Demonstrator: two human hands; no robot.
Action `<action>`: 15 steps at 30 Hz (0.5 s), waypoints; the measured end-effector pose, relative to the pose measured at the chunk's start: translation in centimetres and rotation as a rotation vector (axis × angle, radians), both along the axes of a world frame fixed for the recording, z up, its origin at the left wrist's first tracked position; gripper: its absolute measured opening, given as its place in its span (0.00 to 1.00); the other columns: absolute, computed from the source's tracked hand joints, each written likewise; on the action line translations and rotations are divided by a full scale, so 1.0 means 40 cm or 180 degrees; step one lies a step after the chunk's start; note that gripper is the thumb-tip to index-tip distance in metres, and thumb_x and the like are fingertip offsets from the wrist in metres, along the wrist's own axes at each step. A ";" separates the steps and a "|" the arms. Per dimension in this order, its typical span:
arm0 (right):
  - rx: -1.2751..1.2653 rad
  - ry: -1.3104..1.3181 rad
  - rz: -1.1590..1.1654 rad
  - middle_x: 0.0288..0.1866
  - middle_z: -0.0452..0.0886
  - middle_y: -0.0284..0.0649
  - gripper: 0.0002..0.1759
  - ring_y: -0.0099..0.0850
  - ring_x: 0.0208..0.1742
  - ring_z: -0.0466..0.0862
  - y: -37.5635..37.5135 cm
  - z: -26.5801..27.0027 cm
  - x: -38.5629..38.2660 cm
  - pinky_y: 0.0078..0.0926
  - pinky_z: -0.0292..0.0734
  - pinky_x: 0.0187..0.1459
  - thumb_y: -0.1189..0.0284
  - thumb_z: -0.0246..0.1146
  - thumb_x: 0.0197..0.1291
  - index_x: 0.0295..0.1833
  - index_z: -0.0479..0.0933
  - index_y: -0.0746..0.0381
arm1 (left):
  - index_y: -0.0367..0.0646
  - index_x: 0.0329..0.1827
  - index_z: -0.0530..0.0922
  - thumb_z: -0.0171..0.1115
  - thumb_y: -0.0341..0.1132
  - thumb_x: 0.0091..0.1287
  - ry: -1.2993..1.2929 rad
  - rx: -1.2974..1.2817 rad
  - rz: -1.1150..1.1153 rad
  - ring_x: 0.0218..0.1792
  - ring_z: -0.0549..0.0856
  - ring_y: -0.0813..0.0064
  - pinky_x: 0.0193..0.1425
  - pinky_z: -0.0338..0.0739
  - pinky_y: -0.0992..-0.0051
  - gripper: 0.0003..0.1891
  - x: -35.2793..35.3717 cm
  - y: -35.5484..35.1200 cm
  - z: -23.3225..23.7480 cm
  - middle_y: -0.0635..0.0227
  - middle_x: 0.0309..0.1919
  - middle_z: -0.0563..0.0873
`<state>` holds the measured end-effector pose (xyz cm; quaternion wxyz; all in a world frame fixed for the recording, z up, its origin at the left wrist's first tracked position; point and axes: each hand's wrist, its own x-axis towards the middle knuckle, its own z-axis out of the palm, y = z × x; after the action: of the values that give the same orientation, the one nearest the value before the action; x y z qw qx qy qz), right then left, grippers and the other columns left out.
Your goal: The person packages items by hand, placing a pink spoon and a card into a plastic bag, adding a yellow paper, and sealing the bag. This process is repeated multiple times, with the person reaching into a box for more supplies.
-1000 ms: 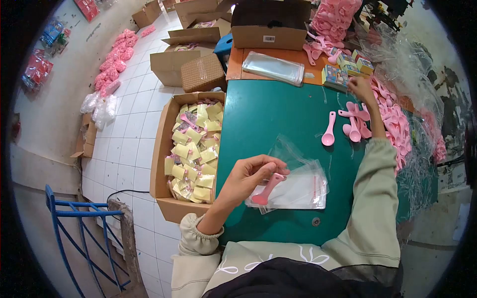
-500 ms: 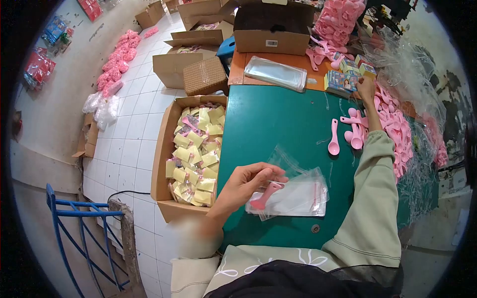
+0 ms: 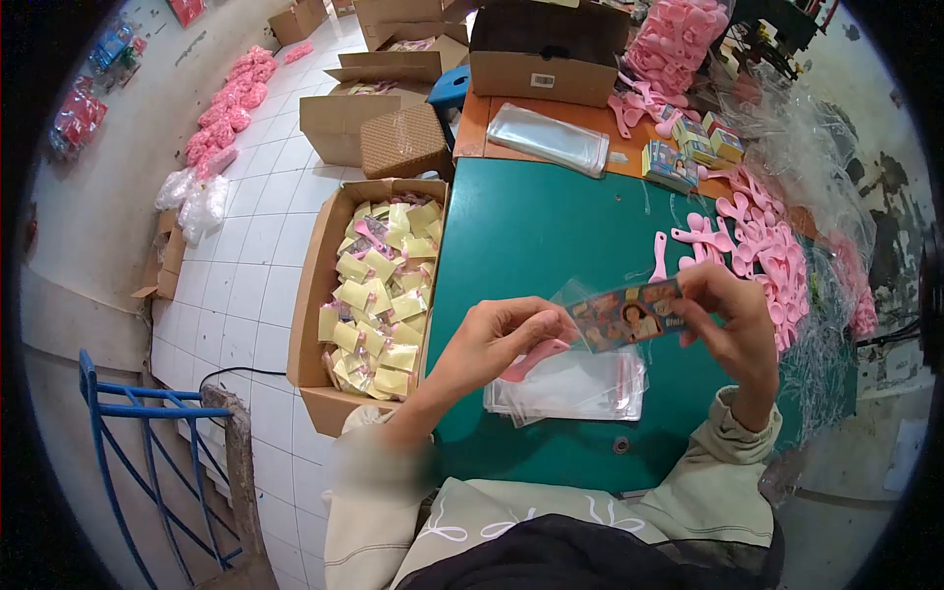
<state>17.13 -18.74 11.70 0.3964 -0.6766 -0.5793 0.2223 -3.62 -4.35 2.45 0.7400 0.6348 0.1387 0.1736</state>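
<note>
My left hand (image 3: 500, 339) is closed on a small clear plastic bag (image 3: 570, 293), thumb against fingers. A pink spoon (image 3: 534, 361) hangs below those fingers, apparently inside the bag. Between the thumb and fingers of my right hand (image 3: 733, 317) is a printed card (image 3: 631, 315) with a colourful picture. The card's left end overlaps the bag's opening near my left fingertips. Beneath both hands lies a stack of clear plastic bags (image 3: 619, 385) on the green tabletop (image 3: 541, 226). Loose pink spoons (image 3: 772, 261) are heaped beyond my right hand.
To the left, a cardboard box (image 3: 313, 339) holds many packets with yellowish cards. At the table's back are stacks of printed cards (image 3: 671, 164), a pile of long clear sleeves (image 3: 549, 138) and an open brown box (image 3: 541, 79). Crumpled plastic wrap (image 3: 816, 147) covers the right side.
My right hand has come back from the card stack at the far right with a card, bringing it to the bag. My left hand still holds the bag, slightly raised.
</note>
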 end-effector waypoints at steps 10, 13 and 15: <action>0.0272 0.0113 -0.0529 0.26 0.80 0.37 0.07 0.18 0.22 0.77 -0.029 0.016 -0.053 0.16 0.71 0.22 0.85 0.61 0.55 0.40 0.76 0.67 | 0.32 0.45 0.80 0.50 0.36 0.72 0.0514 0.0271 -0.0107 0.37 0.83 0.83 0.41 0.78 0.83 0.14 -0.014 -0.006 0.020 0.64 0.35 0.86; -0.0013 -0.0275 -0.0281 0.26 0.80 0.37 0.08 0.19 0.22 0.78 -0.033 0.019 -0.060 0.17 0.71 0.22 0.84 0.63 0.53 0.40 0.76 0.67 | 0.33 0.45 0.81 0.51 0.36 0.72 0.0449 0.0326 -0.0123 0.34 0.81 0.86 0.37 0.76 0.83 0.14 -0.016 -0.008 0.009 0.66 0.34 0.86; -0.0120 -0.0371 -0.0248 0.25 0.80 0.38 0.08 0.20 0.21 0.78 -0.034 0.017 -0.061 0.18 0.72 0.22 0.84 0.63 0.53 0.40 0.75 0.67 | 0.34 0.45 0.81 0.52 0.36 0.71 0.0549 0.0340 -0.0203 0.31 0.79 0.88 0.33 0.75 0.84 0.14 -0.021 -0.012 0.021 0.67 0.33 0.86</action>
<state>14.69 -20.09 12.38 0.3575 -0.7178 -0.5703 0.1778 -4.45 -4.82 3.30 0.6956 0.6901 0.1721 0.1018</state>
